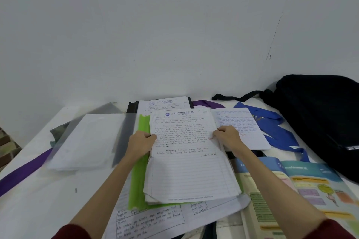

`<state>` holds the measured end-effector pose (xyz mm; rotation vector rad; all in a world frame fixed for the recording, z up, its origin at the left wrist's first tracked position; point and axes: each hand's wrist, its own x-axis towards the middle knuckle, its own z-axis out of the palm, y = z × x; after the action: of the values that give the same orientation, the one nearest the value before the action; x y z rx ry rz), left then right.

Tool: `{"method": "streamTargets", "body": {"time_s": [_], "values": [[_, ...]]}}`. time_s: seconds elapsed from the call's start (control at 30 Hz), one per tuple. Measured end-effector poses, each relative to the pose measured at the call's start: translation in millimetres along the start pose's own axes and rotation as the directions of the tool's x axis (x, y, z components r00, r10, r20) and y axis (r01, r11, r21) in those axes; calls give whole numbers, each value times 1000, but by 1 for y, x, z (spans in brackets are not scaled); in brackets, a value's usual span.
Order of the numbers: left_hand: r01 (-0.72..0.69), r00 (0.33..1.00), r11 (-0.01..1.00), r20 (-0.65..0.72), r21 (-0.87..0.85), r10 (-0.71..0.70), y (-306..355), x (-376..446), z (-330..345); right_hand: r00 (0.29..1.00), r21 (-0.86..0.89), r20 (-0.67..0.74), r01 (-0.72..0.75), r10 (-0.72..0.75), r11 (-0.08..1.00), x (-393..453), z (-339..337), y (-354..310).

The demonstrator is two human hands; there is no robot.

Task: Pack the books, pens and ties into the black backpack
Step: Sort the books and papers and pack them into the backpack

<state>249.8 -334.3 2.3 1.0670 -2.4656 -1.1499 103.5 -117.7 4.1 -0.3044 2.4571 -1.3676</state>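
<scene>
A: What have the hands got hold of?
B: Both grip one stack of lined papers (191,153). The left hand (140,142) curls round its left edge, the right hand (228,137) pinches its right edge.
A: And under it?
B: A green folder (138,170), on the white tabletop (38,205).
A: Where's the black backpack (318,116)?
B: Far right, against the wall. A blue tie (275,132) lies beside it, a purple tie (23,172) stretches off left, and an open textbook (291,190) sits near the right forearm
</scene>
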Motion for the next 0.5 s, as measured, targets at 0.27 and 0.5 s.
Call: {"method": "streamTargets", "body": {"time_s": [0.27,0.5], "values": [[-53,997,996,45,-67,56,9,19,2,999,-9,-42,1,-2,1000,24,13,-9],[-15,1000,990,-14,-140,13,7,27,1,992,-91,-28,120,-123,989,31,5,-3]]}}
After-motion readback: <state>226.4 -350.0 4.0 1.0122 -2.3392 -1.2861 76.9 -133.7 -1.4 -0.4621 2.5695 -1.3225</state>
